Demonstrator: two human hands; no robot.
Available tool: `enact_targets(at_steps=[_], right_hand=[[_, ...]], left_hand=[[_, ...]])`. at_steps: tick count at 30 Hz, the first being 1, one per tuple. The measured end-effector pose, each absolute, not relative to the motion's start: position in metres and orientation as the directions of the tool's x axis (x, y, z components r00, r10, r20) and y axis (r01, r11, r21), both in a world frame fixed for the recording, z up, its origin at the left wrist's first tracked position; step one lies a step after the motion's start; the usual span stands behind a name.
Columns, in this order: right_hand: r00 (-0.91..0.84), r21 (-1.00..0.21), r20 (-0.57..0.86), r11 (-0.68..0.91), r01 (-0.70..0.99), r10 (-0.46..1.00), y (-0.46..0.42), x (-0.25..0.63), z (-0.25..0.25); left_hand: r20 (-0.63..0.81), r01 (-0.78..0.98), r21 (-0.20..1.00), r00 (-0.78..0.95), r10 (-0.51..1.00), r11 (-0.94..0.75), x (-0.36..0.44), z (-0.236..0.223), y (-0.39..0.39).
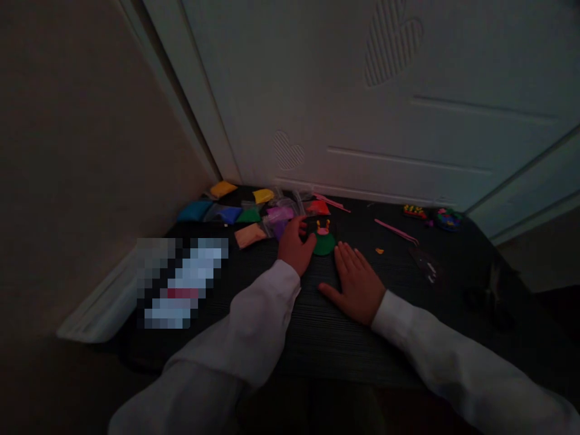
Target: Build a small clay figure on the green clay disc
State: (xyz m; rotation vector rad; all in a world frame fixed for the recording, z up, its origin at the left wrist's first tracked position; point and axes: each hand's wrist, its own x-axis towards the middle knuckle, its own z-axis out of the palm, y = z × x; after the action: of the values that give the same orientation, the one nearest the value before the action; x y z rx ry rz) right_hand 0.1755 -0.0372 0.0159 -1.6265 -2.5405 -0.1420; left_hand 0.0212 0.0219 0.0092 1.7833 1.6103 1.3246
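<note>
A green clay disc (325, 245) lies on the dark table, with a small pink clay piece (322, 231) on it that has two orange-yellow upright bits. At its left edge is my left hand (294, 248), fingers loosely curved, thumb apart from them and near or touching the rim. I see nothing held in it. To the right of the disc my right hand (360, 283) lies palm down on the table, fingers straight and thumb spread, fingertips close to the rim. The picture is dim, so fine contact is hard to judge.
Bags of coloured clay, including a peach bag (249, 235) and a red bag (318, 208), lie back left. A pink tool (397, 231), orange scrap (379, 251), clear bag (425, 266), scissors (492, 296) and decorated clay pieces (447, 219) are right. A blurred screen (185, 284) stands left.
</note>
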Motion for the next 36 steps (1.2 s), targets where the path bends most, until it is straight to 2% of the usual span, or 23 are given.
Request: enact_targets(at_steps=[5, 10, 15, 21, 26, 32, 36], right_hand=[[-0.294, 0.008, 0.187, 0.298, 0.955, 0.937, -0.027, 0.181, 0.015], [-0.376, 0.003, 0.171, 0.381, 0.924, 0.911, -0.032, 0.175, 0.015], [-0.235, -0.009, 0.19, 0.241, 0.97, 0.953, -0.02, 0.181, 0.014], [-0.343, 0.028, 0.194, 0.344, 0.939, 0.919, -0.028, 0.172, 0.014], [-0.206, 0.056, 0.212, 0.198, 0.979, 0.955, -0.02, 0.177, 0.013], [-0.317, 0.05, 0.193, 0.314, 0.948, 0.928, -0.026, 0.172, 0.015], [-0.197, 0.048, 0.218, 0.191, 0.98, 0.956, -0.017, 0.178, 0.014]], left_hand=[[0.369, 0.545, 0.799, -0.11, 0.923, -0.255, 0.021, 0.009, 0.022], [0.366, 0.535, 0.805, -0.112, 0.924, -0.254, 0.022, 0.009, 0.022], [0.373, 0.545, 0.798, -0.107, 0.922, -0.259, 0.022, 0.009, 0.022], [0.372, 0.541, 0.802, -0.117, 0.921, -0.255, 0.022, 0.01, 0.021], [0.364, 0.537, 0.805, -0.107, 0.925, -0.254, 0.022, 0.01, 0.02], [0.369, 0.543, 0.801, -0.114, 0.923, -0.253, 0.022, 0.01, 0.021], [0.381, 0.541, 0.798, -0.111, 0.918, -0.265, 0.022, 0.009, 0.021]])
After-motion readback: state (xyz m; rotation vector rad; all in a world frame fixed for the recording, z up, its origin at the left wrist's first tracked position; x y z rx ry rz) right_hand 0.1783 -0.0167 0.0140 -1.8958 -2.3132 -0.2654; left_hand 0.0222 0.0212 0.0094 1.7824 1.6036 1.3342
